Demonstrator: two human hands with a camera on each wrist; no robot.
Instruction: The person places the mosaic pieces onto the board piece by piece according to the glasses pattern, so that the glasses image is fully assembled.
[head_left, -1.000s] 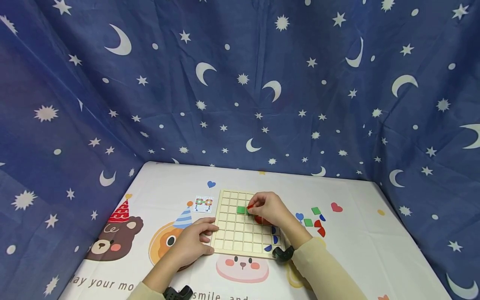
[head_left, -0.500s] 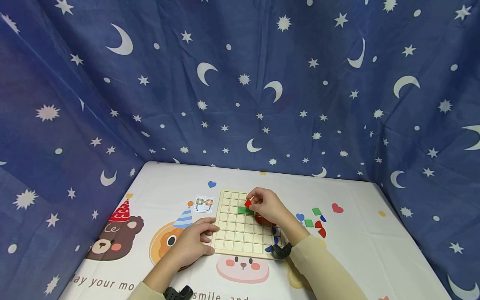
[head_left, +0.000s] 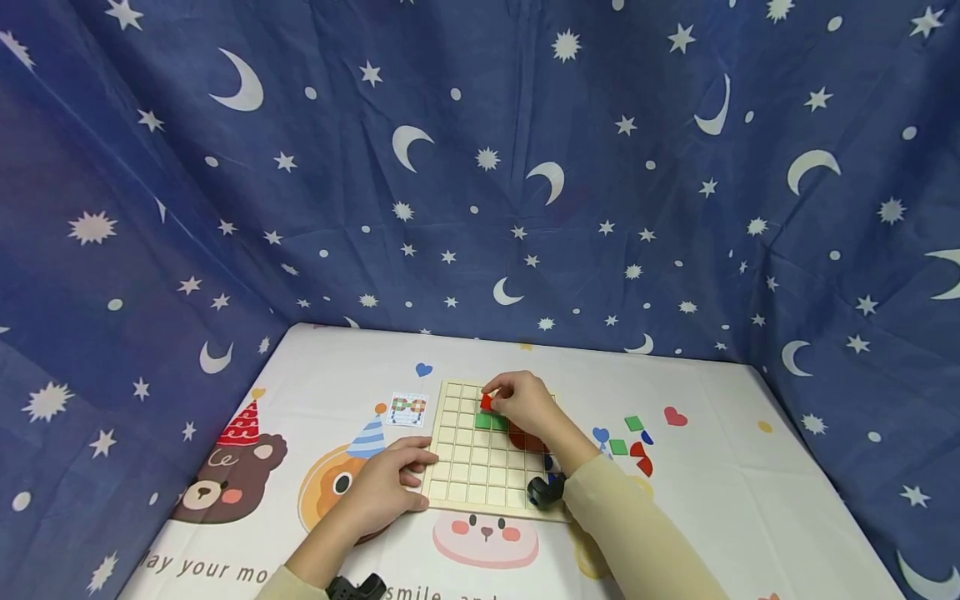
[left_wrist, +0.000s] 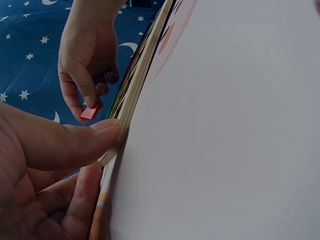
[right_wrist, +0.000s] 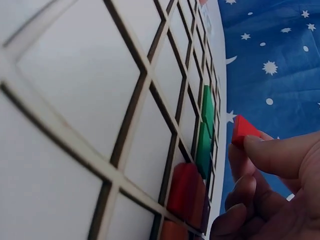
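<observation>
My right hand (head_left: 528, 408) pinches a small red wedge-like tile (right_wrist: 242, 131) between thumb and fingers, over the upper part of a pale gridded wooden board (head_left: 468, 471). Just below the red tile in the head view, two green tiles (head_left: 486, 421) sit side by side in the grid. More red tiles (head_left: 525, 440) lie on the board, partly hidden by my right hand. Loosely bent, my left hand (head_left: 381, 487) rests at the board's left side, its thumb (left_wrist: 95, 142) touching the wooden edge.
A pattern card (head_left: 407, 409) lies left of the board. Loose green tiles (head_left: 617, 447), red tiles (head_left: 643, 465) and a blue tile (head_left: 647, 437) lie to its right. Blue half-round tiles on the board are mostly covered by my right wrist. A starry curtain (head_left: 465, 208) stands behind the table.
My right hand has moved left and slightly away from me with the red tile, which now overlaps the row above the green tiles. My left hand stays in place.
</observation>
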